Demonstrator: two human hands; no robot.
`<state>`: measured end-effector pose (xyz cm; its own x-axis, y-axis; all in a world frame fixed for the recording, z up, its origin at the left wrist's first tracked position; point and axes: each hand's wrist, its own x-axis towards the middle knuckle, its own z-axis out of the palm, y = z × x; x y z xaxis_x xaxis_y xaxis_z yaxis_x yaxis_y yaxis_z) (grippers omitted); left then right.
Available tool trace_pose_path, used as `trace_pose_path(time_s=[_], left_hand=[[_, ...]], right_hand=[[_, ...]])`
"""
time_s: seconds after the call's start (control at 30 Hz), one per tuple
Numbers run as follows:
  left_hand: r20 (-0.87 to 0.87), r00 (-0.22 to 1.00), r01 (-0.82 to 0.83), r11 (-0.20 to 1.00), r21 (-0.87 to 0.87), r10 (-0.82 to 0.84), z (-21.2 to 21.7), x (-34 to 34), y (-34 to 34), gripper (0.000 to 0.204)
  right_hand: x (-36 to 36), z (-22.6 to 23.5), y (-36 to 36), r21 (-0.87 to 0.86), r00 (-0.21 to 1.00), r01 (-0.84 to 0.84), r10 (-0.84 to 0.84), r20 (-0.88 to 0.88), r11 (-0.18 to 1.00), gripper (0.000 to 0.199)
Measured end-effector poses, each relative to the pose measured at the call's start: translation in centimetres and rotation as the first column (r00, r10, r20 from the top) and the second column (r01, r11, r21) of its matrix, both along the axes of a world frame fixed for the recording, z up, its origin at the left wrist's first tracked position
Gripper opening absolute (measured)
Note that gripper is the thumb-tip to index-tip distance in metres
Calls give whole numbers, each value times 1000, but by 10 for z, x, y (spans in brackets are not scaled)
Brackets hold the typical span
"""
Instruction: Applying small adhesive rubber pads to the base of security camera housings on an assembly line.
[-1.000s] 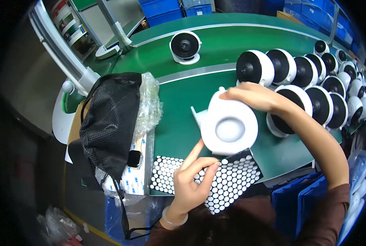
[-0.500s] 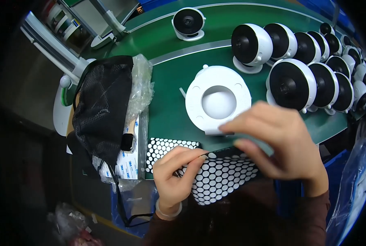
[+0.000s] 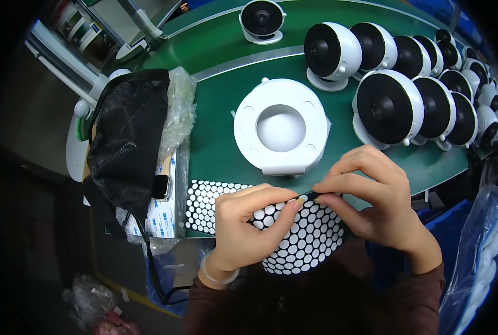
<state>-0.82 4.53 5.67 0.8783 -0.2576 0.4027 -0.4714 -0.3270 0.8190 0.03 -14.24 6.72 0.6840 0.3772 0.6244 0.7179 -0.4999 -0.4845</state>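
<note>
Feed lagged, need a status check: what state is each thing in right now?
left hand: pinching the dotted sheet
right hand: fingertips at the sheet's edge
dotted sheet: lifted, curved
white round base: flat on green table, untouched
black mesh bag: slumped, left side

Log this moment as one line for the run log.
left hand: pinching dotted sticker sheet | right hand: pinching same sheet edge | white round base: on green table, untouched

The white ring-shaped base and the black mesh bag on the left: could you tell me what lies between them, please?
In the head view, between the white ring-shaped base and the black mesh bag lie a crumpled clear plastic bag against the mesh bag, then bare green mat.
</note>
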Motion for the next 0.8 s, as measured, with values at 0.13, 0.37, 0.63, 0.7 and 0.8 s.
trace_pose_path(time_s=[0.13,0.37,0.63,0.7,0.8], left_hand=[[-8,1000,-11,1000,-15,11,-1,1,-2,7],[-54,998,10,1000,-18,-11,1,1,-4,6],[-243,969,22,994,-103,-47,5,2,-1,5],[-286,957,7,986,-167,-55,5,2,0,6],[-259,965,-2,989,-146,-36,5,2,0,6]], right_hand=[[1,-1,0,-10,1000,6,-6,24,1000,19],[0,-2,-3,5,999,2,-2,-42,1000,21],[9,1,-2,-51,994,-109,108,-33,993,14],[10,1,-1,-47,994,-106,105,-31,993,14],[10,0,-1,-35,994,-96,95,-51,995,13]])
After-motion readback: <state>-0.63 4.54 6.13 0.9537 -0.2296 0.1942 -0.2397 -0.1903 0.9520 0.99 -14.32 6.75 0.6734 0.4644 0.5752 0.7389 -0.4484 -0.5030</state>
